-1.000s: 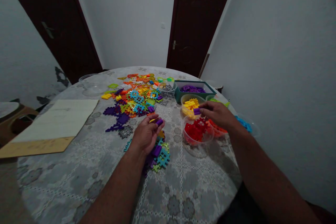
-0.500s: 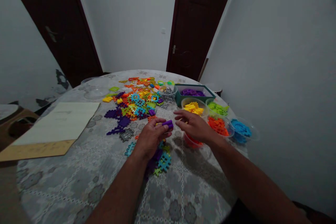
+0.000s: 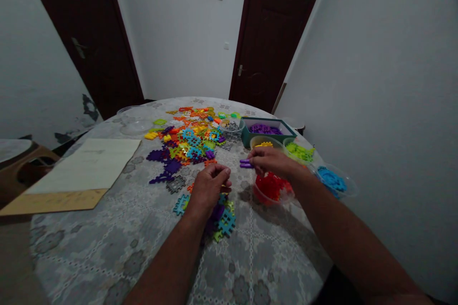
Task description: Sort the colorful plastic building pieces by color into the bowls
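Observation:
My right hand (image 3: 268, 161) pinches a purple plastic building piece (image 3: 245, 164) made of two short parallel bars, held above the table just left of the tubs. My left hand (image 3: 211, 183) is closed, thumb against the curled fingers; whatever it may hold is hidden. Under and beside it lies a small group of interlocking pieces, among them a turquoise lattice square (image 3: 226, 222) and purple ones. Beyond it spreads a mixed heap of colourful pieces (image 3: 193, 140). Close below my right hand stands a clear tub of red pieces (image 3: 274, 187).
A green box (image 3: 246, 138) of purple pieces stands at the back right. Tubs hold yellow pieces (image 3: 265, 144), lime pieces (image 3: 300, 151) and blue pieces (image 3: 331, 179). At left, a paper-covered board (image 3: 86, 164) lies on the patterned tablecloth (image 3: 143, 248).
The purple piece has passed from my left hand to my right hand. My left fingers have closed up, and the view has shifted slightly.

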`<state>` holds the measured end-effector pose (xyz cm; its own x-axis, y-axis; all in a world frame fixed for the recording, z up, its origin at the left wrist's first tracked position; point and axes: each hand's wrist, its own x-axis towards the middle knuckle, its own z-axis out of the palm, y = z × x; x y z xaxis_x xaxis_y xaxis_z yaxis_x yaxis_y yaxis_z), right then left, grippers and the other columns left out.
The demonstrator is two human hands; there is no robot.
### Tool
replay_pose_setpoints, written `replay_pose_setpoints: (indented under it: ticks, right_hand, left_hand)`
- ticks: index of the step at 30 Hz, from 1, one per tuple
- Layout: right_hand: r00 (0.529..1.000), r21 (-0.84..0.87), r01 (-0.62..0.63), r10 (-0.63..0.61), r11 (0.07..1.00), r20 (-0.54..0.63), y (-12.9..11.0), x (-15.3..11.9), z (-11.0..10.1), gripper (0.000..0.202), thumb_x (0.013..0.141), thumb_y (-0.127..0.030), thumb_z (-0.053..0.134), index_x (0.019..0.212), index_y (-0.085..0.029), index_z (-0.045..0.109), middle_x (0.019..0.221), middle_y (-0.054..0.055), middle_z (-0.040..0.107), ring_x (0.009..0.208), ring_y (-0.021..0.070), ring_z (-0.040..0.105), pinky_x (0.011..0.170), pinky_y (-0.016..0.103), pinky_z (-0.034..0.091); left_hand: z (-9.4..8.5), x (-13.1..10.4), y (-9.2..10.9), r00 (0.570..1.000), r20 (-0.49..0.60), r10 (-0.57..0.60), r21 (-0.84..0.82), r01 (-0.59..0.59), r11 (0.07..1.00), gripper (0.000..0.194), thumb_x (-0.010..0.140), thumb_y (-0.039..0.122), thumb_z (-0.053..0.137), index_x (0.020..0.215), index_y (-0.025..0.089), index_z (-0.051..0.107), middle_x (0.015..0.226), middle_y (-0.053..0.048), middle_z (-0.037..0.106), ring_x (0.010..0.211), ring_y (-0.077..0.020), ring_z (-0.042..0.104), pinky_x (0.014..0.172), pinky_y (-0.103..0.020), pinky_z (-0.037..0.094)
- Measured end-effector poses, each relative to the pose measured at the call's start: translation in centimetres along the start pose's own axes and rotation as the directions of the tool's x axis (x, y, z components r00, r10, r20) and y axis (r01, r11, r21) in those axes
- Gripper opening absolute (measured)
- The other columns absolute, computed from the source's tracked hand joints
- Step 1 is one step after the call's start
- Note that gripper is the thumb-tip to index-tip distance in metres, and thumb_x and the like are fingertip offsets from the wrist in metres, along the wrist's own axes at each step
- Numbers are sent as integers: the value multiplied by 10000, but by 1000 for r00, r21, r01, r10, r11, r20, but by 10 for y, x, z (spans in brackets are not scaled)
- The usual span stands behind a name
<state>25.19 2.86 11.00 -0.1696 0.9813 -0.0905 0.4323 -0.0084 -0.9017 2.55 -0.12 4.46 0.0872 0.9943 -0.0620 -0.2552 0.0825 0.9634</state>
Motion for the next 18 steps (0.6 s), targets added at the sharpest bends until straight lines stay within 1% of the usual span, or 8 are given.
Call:
replay_pose_setpoints:
  ticks: [2,4,6,7,9,12,15,18]
  right_hand:
    - [958,59,-3,19,998,-285,-5,19,-22,147,797,-262,721,909,-167,707,623,-2,652,518,137,592,509,246,514]
    - [856,82,32,15,996,-516,-11,31,-39,279,844,-269,677,1097,-153,694,782,36,715,588,141,635,551,258,547]
    - [788,32,75,-39,997,-614,-16,30,-41,405,895,-299,638,1275,-156,642,980,78,748,686,151,684,594,267,572]
    - [784,-13,103,-89,995,-614,-17,23,-35,434,911,-326,638,1312,-162,634,1063,98,751,738,167,708,613,280,586]
    - [833,-132,184,-226,974,-506,-15,-2,-7,443,938,-393,648,1331,-189,651,1203,127,744,859,213,743,682,333,625]
    - [912,-299,307,-369,904,-178,0,-56,57,533,974,-464,659,1473,-286,596,1451,129,658,1175,288,708,938,463,630]
    - [923,-447,341,-385,827,-9,29,-98,116,842,924,-503,741,1660,-314,379,1709,147,394,1555,373,410,1215,604,432]
    - [947,-530,298,-316,794,59,57,-111,149,1044,871,-553,787,1718,-291,236,1784,173,199,1638,399,223,1283,641,300]
  left_hand:
    - [-3,2,2,996,-81,39,-39,-42,998,334,738,432,873,862,171,708,709,-2,645,581,-139,620,554,-280,587]
    - [-5,4,4,984,-163,65,-99,-82,992,351,747,446,864,883,170,697,733,1,638,588,-127,606,563,-271,582]
    - [-8,6,6,968,-235,84,-157,-123,980,363,757,465,854,880,173,678,757,3,633,602,-116,596,579,-263,578]
    - [-9,7,6,960,-263,93,-184,-144,972,366,761,472,849,875,176,668,765,4,632,608,-111,591,587,-258,575]
    - [-11,8,8,947,-302,108,-229,-182,956,361,767,475,835,863,183,645,760,12,621,613,-106,582,594,-247,560]
    - [-16,11,11,930,-342,132,-274,-233,933,328,780,447,809,848,196,608,752,28,601,611,-101,580,618,-247,550]
    - [-24,12,18,904,-400,149,-287,-279,916,269,804,398,773,865,203,599,749,34,601,616,-105,590,644,-257,544]
    - [-33,11,29,885,-436,163,-250,-293,923,196,821,340,737,881,200,613,757,24,617,645,-115,596,676,-263,539]
